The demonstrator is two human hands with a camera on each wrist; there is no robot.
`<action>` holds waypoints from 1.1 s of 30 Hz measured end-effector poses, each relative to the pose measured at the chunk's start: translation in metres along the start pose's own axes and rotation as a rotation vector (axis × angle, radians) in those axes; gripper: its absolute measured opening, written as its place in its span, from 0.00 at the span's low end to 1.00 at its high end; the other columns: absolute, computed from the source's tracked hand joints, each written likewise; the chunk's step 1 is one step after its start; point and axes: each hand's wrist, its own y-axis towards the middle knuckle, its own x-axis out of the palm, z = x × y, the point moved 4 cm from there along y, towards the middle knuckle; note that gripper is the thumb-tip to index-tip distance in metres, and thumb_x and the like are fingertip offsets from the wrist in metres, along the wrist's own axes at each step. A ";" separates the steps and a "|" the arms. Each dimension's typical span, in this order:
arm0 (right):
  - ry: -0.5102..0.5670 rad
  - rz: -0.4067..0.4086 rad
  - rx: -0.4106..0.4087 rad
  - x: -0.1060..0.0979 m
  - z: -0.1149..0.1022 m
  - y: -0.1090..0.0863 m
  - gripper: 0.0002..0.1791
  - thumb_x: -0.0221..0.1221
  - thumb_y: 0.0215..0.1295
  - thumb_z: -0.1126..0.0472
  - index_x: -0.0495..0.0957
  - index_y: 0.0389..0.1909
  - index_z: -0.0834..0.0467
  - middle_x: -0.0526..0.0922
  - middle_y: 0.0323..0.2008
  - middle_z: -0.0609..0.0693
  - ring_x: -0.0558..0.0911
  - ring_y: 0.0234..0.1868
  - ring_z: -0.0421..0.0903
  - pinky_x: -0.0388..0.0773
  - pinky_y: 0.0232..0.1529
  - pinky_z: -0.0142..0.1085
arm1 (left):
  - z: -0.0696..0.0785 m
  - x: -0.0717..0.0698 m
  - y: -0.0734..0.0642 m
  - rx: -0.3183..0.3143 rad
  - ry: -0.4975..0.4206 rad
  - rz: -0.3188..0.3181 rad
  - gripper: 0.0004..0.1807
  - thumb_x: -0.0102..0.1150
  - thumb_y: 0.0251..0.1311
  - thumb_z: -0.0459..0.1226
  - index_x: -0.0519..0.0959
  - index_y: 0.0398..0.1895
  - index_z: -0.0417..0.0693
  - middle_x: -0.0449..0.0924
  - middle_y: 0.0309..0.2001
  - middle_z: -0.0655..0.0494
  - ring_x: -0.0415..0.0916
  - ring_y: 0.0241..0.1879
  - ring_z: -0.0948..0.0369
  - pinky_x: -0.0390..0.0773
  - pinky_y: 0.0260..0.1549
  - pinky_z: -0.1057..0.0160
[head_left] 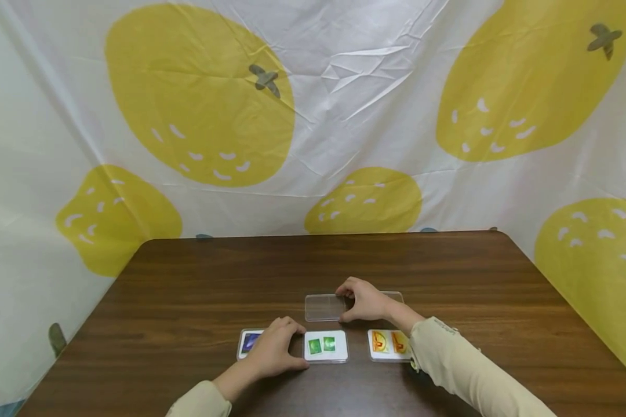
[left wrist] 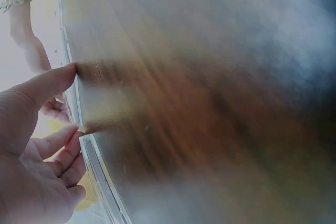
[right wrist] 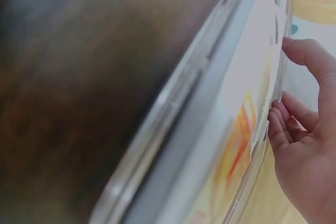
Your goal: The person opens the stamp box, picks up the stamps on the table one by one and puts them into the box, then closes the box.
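Note:
My left hand (head_left: 277, 348) holds the left end of a flat clear case with two green pictures (head_left: 326, 346), thumb by its near edge and fingers by its far edge. Under that hand, partly hidden, lies a case with a blue-purple picture (head_left: 248, 340). Farther back, my right hand (head_left: 365, 302) spans the right end of an empty-looking clear plastic case (head_left: 323, 308), thumb at the near side and fingers at the far side. Behind the right wrist another clear case (head_left: 395, 296) shows in part. A case with orange pictures (head_left: 388, 343) lies under the right forearm.
All the cases lie on a dark wood-grain table (head_left: 214, 278). Its far edge meets a white cloth (head_left: 334, 116) printed with yellow lemons. The right sleeve (head_left: 464, 359) crosses over the near right part of the table.

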 end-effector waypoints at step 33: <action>0.032 0.064 -0.043 -0.015 -0.026 -0.044 0.25 0.70 0.39 0.58 0.76 0.41 0.62 0.76 0.37 0.47 0.76 0.37 0.44 0.75 0.39 0.35 | 0.002 -0.002 -0.002 0.025 0.016 0.034 0.28 0.72 0.34 0.47 0.77 0.40 0.42 0.74 0.38 0.55 0.69 0.40 0.57 0.71 0.42 0.59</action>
